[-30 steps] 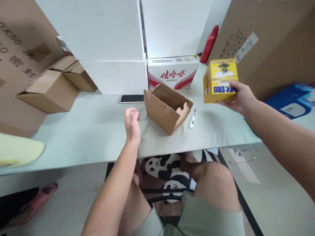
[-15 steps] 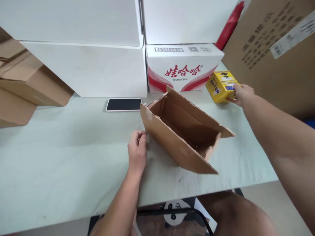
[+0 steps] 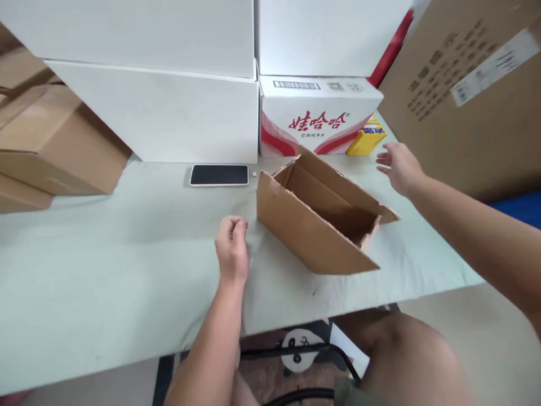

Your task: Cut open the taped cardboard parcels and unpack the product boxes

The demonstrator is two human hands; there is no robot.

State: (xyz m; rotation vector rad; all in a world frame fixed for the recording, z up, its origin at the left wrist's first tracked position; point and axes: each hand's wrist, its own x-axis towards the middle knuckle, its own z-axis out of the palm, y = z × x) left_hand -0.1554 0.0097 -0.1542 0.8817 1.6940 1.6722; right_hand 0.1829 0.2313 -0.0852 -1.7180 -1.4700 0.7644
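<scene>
My right hand (image 3: 400,168) is at the right with fingers stretched and apart, holding nothing. Just beyond its fingertips a small yellow box (image 3: 362,143) stands on the table against the right end of a white and red water carton (image 3: 313,125). My left hand (image 3: 232,245) rests on the table, fingers curled in, and I see nothing in them. To its right, a small gap away, is an open brown cardboard box (image 3: 313,237) with torn upper edges. No contents show in the visible part of its inside.
A phone (image 3: 220,175) lies face up at the back, with a small white scrap (image 3: 254,174) beside it. Large white boxes (image 3: 169,113) are stacked behind. Brown cartons (image 3: 76,141) stand at the left, and a big printed carton (image 3: 465,124) leans at the right.
My right hand has set the yellow box down farther back, beside the water carton, and let go of it. The left hand stays curled near the open cardboard box.
</scene>
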